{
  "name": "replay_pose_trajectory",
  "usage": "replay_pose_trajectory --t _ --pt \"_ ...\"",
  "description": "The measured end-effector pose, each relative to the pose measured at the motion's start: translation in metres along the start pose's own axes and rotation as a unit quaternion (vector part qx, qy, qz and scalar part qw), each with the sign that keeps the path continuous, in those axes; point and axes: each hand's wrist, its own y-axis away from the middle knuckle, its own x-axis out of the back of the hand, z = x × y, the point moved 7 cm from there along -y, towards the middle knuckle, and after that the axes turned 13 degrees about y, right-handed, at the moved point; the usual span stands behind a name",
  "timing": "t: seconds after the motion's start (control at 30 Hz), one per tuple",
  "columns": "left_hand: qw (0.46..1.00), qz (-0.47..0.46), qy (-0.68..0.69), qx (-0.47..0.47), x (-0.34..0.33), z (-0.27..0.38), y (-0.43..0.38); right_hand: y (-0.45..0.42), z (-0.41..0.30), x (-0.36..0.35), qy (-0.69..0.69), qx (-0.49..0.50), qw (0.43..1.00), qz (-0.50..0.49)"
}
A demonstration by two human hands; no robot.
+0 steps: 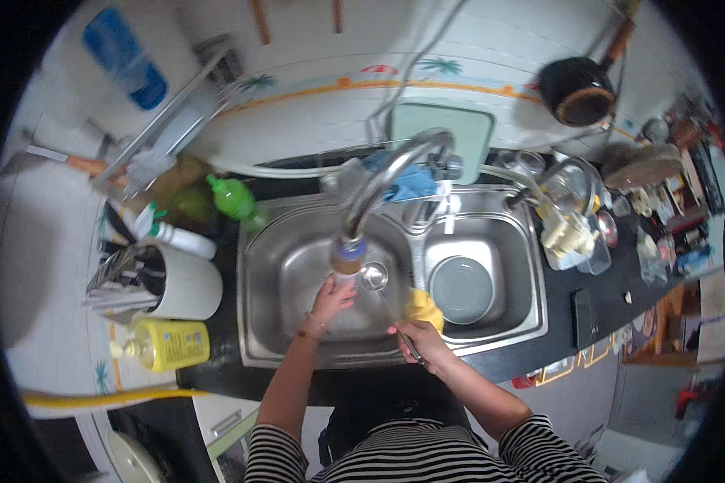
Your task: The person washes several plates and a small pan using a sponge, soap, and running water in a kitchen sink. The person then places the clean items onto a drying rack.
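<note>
My right hand [422,345] is closed around the handle of a metal ladle [374,276], whose round bowl hangs over the larger left basin [278,284] of a steel double sink. Just below the filter tip [347,256] of the curved chrome faucet [379,192], my left hand [333,302] has its fingers spread and holds nothing visible. Whether it touches the tip or running water is too blurred to tell. A yellow cloth [424,309] lies over the divider, right beside my right hand. In the right basin sits a round grey-green dish [463,290].
On the left counter stand a yellow pump bottle [178,344], a white utensil holder [193,284], a white spray bottle [184,240] and a green-topped bottle [234,198]. Blue cloth [408,178] lies behind the faucet. To the right are a dark phone-like slab [583,317] and several containers.
</note>
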Motion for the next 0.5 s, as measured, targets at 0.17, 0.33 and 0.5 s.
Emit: replay_pose_trajectory --t 0.17,0.33,0.5 --pt "0.99 0.047 -0.053 -0.121 0.013 0.007 0.002 -0.019 -0.001 -0.045 0.013 -0.061 0.995 -0.083" --pt "0.987 0.026 -0.071 -0.141 0.025 0.002 -0.012 -0.03 -0.001 -0.052 0.054 -0.049 0.993 -0.088" --pt "0.993 0.087 -0.01 -0.083 0.026 -0.002 -0.021 -0.029 -0.01 -0.049 0.113 -0.023 0.992 -0.058"
